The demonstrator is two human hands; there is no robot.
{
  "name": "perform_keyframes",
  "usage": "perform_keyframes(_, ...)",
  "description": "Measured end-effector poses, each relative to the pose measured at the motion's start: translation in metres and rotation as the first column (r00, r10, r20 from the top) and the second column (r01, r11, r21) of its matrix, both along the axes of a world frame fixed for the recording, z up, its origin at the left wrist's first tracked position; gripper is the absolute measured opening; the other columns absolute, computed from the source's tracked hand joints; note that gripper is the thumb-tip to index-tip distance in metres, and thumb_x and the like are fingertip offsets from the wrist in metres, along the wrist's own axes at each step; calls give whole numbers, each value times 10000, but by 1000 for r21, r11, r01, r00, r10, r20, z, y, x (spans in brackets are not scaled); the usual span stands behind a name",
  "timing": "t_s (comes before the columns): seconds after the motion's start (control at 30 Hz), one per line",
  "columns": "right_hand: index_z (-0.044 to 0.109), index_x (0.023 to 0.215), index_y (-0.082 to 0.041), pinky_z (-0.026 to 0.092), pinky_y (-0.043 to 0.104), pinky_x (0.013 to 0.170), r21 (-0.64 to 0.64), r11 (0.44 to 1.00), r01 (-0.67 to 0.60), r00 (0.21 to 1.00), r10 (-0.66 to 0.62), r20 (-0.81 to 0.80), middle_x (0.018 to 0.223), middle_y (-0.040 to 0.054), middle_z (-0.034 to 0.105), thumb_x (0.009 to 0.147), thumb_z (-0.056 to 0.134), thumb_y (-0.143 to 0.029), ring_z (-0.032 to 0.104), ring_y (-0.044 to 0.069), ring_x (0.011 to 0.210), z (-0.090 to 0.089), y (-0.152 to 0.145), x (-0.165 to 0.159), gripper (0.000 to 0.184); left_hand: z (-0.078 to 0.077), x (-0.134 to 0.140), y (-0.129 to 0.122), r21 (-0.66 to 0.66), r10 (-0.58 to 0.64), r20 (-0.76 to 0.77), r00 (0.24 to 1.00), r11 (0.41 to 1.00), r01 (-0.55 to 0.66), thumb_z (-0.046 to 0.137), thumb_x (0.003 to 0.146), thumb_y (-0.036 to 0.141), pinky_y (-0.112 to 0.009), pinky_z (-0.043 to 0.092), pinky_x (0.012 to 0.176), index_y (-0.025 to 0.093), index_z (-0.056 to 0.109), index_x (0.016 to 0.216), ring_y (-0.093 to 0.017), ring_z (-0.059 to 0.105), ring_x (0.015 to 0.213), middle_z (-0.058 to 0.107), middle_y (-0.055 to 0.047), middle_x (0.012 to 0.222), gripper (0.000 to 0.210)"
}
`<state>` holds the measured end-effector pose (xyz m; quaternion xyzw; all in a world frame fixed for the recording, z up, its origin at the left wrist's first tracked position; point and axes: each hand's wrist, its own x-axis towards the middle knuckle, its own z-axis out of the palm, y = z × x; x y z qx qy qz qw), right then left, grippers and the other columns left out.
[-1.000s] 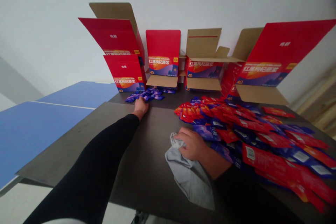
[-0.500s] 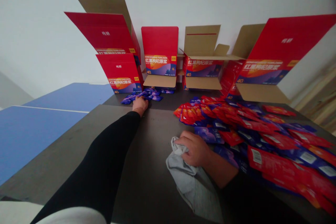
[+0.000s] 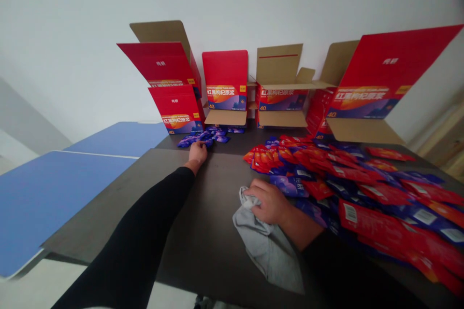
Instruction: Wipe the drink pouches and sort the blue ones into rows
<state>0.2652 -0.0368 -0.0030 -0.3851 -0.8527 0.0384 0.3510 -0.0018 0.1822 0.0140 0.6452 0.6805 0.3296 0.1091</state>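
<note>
My left hand reaches to the far side of the dark table, its fingers closed at the near edge of a small spread of purple sachets. It pinches a sachet there, though the fingertips are partly hidden. Nearer to me, my right hand grips a bunched grey cloth that trails down over the tabletop. Just right of that hand lies a large heap of red sachets and purple ones, overlapping in loose rows.
Along the wall stand red cartons with raised flaps: a stacked pair at left, one in the middle, another beside it, and a wide one at right. A blue table adjoins the dark tabletop on the left.
The view has shifted, so the cartons appear lower and the table's near edge shows. Both hands stay at about the same places, left at the purple sachets, right on the cloth.
</note>
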Motion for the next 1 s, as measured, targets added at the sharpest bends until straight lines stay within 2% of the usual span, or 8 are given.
perform_keyframes(0.2, 660, 952, -212, 492, 285, 719, 17, 1000, -4, 1000, 4, -4, 900, 41, 610, 626, 575, -104, 582, 187, 819, -3, 3, -1, 353, 0, -1, -50, -38, -44, 152, 987, 998, 51, 542, 904, 240, -309, 496, 940, 135, 713, 1123, -218, 684, 979, 734, -115, 1088, 297)
perform_keyframes(0.43, 656, 958, -211, 494, 279, 707, 25, 1000, -7, 1000, 8, -27, 905, 37, 617, 646, 592, -101, 585, 180, 795, -1, 6, -1, 338, -12, 0, -121, -50, -244, 195, 950, 965, 258, 580, 801, 184, -341, 475, 1001, 188, 727, 969, -222, 672, 1027, 738, -60, 1076, 223)
perform_keyframes(0.5, 658, 956, -210, 495, 279, 714, 30, 1000, -10, 999, 11, -42, 904, 36, 619, 650, 597, -101, 587, 180, 797, -1, 7, -2, 330, -14, 0, -139, -48, -292, 165, 942, 952, 303, 577, 771, 152, -340, 454, 1030, 189, 707, 952, -219, 655, 1063, 721, -65, 1114, 226)
perform_keyframes(0.6, 661, 947, -210, 494, 275, 716, 36, 999, -12, 998, 14, -56, 903, 34, 623, 666, 606, -105, 588, 177, 797, -1, 8, -3, 306, -12, 2, -159, -48, -337, 2, 941, 940, 337, 542, 771, 129, -363, 410, 1071, 191, 699, 918, -231, 614, 1111, 697, -82, 1103, 224)
perform_keyframes(0.7, 666, 956, -213, 492, 271, 716, 41, 999, -13, 998, 15, -53, 909, 33, 629, 674, 618, -108, 592, 176, 804, -1, 8, -3, 305, -6, 10, -169, -46, -237, -138, 962, 971, 233, 529, 868, 288, -398, 399, 1063, 182, 702, 891, -260, 577, 1127, 656, -118, 1100, 204)
perform_keyframes(0.83, 671, 952, -211, 495, 278, 722, 44, 999, -1, 999, 3, -47, 908, 37, 626, 680, 620, -110, 588, 179, 801, -1, 8, -3, 294, 3, 35, -172, -145, -158, -204, 966, 981, 130, 635, 782, 628, -474, 411, 1021, 213, 642, 1212, -351, 506, 1226, 574, -155, 1303, 597)
perform_keyframes(0.9, 673, 949, -214, 496, 278, 724, 37, 999, 8, 999, -6, -45, 908, 37, 622, 684, 623, -115, 584, 179, 802, 0, 7, -3, 287, 6, 50, -173, -206, -167, -261, 951, 972, 114, 635, 764, 663, -548, 394, 1005, 264, 518, 1395, -412, 444, 1286, 528, -163, 1394, 756)
perform_keyframes(1.0, 675, 969, -217, 497, 279, 734, 24, 1000, 10, 999, -9, -39, 929, 38, 622, 689, 629, -123, 585, 181, 821, 1, 7, -2, 299, 9, 66, -174, -240, -160, -327, 931, 967, 82, 549, 858, 574, -590, 378, 989, 277, 421, 1483, -437, 416, 1309, 509, -189, 1421, 704)
